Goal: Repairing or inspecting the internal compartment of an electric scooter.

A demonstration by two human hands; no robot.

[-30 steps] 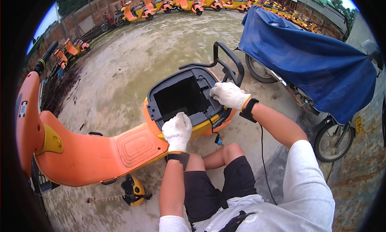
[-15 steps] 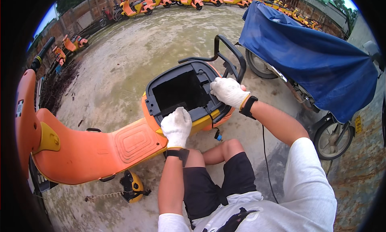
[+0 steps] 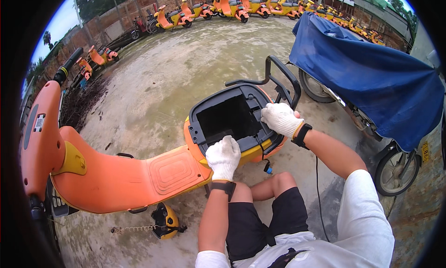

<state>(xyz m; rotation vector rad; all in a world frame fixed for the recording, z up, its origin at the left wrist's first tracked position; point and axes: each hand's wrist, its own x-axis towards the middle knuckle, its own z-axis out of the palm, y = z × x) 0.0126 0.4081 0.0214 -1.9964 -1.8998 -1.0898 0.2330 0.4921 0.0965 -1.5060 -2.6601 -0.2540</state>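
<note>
An orange-and-yellow scooter lies crosswise before me, with a dark grey rim round an open black compartment. My left hand, in a white knitted glove, is closed at the near left edge of this rim. My gloved right hand is curled over its right side. What either hand's fingertips hold is hidden. A blue connector on a black cable hangs below the seat housing, and a black grab rail rises behind my right hand.
A blue cover drapes a two-wheeler at my right. A yellow helmet with a coiled cord lies on the concrete floor. Several orange-and-yellow scooters stand along the brick wall at the back and left.
The view has shifted, so the whole scene sits further right in the picture. Both hands stay closed at the same places on the compartment's edge.
</note>
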